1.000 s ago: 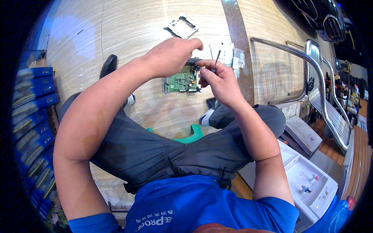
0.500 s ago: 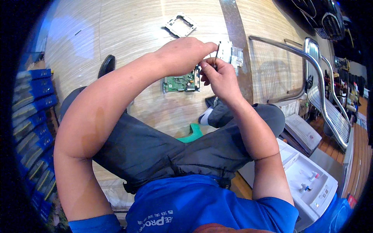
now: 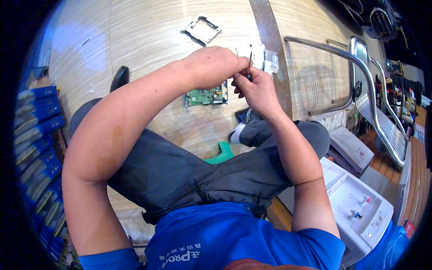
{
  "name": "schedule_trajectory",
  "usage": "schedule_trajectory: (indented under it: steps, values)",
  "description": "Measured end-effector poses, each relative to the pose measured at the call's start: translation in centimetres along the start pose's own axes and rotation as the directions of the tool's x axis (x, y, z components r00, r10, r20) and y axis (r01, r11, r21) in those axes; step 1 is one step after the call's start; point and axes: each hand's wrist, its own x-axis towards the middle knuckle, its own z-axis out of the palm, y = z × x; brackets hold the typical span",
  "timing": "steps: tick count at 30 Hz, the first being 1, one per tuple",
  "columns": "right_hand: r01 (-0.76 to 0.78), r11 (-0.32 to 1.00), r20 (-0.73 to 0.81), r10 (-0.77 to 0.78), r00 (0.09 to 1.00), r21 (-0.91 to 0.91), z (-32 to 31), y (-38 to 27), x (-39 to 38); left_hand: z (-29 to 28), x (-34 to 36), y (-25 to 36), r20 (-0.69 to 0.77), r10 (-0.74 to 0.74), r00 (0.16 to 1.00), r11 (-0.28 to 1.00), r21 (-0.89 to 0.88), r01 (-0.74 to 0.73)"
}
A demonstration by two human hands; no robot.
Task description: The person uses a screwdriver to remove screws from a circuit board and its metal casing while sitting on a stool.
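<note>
Both my hands meet above a green circuit board [image 3: 203, 96] on the floor between my legs. My right hand [image 3: 259, 92] pinches a thin dark rod-like tool [image 3: 250, 62], which stands nearly upright from its fingers. Its exact kind is too small to tell. My left hand [image 3: 213, 65], back turned up, is closed with its fingertips against the right hand's fingers and the tool. What it grips, if anything, is hidden. The left hand and forearm cover the board's upper part. A white and silvery panel [image 3: 270, 60] lies just beyond my fingers.
A pale rectangular frame [image 3: 203, 29] lies farther off on the wood-patterned floor. A metal-framed chair [image 3: 369, 85] lies to the right. Near my right elbow stands a white water dispenser [image 3: 360, 209]; blue packages [image 3: 40, 135] are stacked at left. A green curved piece [image 3: 220, 154] shows between my thighs.
My left fingers have come down a little, closer to my right hand. The tool has tilted slightly more upright. Floor and surroundings have shifted slightly in the view.
</note>
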Motion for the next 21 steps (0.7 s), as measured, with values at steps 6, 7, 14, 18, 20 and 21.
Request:
schedule_trajectory:
  steps: [6,7,14,18,20,21]
  values:
    - [-0.064,0.992,0.069,0.057,0.996,0.110,-0.5,-0.6,-0.5,0.2,0.1,0.2,-0.002,0.023,1.000,1.000,-0.019,-0.023]
    - [-0.077,0.987,0.078,0.066,0.995,0.144,-0.5,-0.6,-0.6,0.1,0.1,0.2,0.005,0.022,1.000,0.999,-0.030,-0.022]
    - [-0.087,0.975,0.123,0.063,0.990,0.204,-0.5,-0.9,-0.7,0.6,-0.2,0.1,-0.005,0.025,1.000,0.998,-0.054,-0.025]
    - [-0.190,0.941,0.267,0.113,0.957,0.281,-0.2,-0.4,-0.4,0.7,-1.1,-0.4,0.008,0.009,1.000,0.998,-0.066,-0.009]
    - [-0.231,0.916,0.310,0.127,0.942,0.327,-0.1,-0.2,-0.3,0.6,-1.6,-0.5,0.005,0.008,1.000,0.998,-0.065,-0.008]
    - [-0.257,0.903,0.337,0.137,0.931,0.344,0.0,-0.1,-0.2,0.5,-1.9,-0.6,-0.007,0.004,1.000,0.999,-0.054,-0.004]
